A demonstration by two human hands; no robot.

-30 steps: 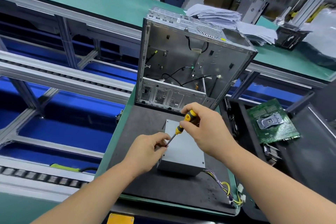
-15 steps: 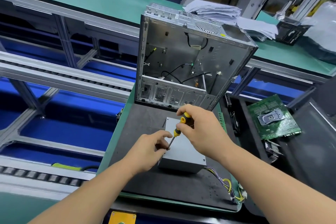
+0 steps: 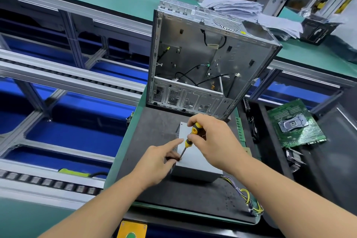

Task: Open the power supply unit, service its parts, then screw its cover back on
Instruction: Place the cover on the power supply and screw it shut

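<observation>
A grey power supply unit (image 3: 195, 158) lies flat on a black mat (image 3: 160, 125), its bundle of yellow and black cables (image 3: 249, 199) trailing off to the right. My right hand (image 3: 216, 141) grips the yellow-and-black handle of a screwdriver (image 3: 194, 131), which slants down to the unit's near-left top edge. My left hand (image 3: 154, 162) sits at that edge; its thumb and a curled finger pinch at the screwdriver's tip while the index finger points straight along the shaft. Whether there is a screw under the tip is hidden.
An empty, open computer case (image 3: 193, 48) stands upright just behind the unit. A green motherboard (image 3: 295, 123) lies in a black tray to the right. Stacked papers (image 3: 235, 6) rest on the green bench behind. Roller conveyor rails (image 3: 67, 75) run along the left.
My left index finger has lifted off the shaft and straightened. My right hand has shifted its grip on the handle slightly; the screwdriver stays at the same corner.
</observation>
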